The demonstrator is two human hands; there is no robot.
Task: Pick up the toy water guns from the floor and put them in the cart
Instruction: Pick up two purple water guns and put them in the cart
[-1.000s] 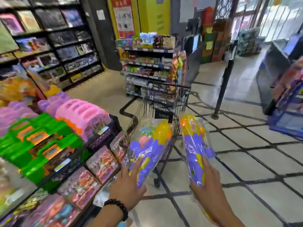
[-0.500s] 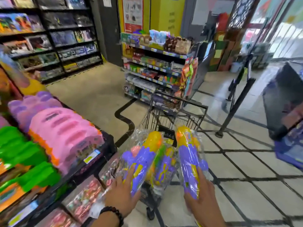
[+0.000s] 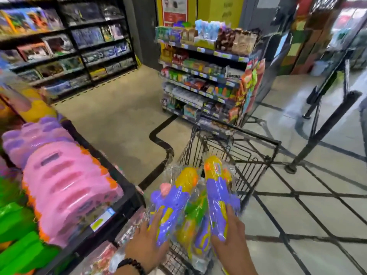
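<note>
Each of my hands holds a purple and yellow toy water gun in clear plastic wrap. My left hand point(image 3: 148, 238) grips the left water gun point(image 3: 174, 197) at its lower end. My right hand point(image 3: 231, 238) grips the right water gun point(image 3: 217, 187) the same way. Both guns are held over the near end of the black wire cart point(image 3: 256, 155). Between them, lower down inside the cart, lies a green and yellow water gun point(image 3: 193, 217) in its wrap.
A low shelf with pink toy packs point(image 3: 65, 183) and green ones point(image 3: 17, 235) runs along my left. A snack rack point(image 3: 206, 76) stands just beyond the cart. A black barrier post point(image 3: 321, 132) leans at the right over the tiled floor.
The cart is now closer and under my hands. Both guns have come in over its near end, and a green and yellow gun inside it has come into view between them.
</note>
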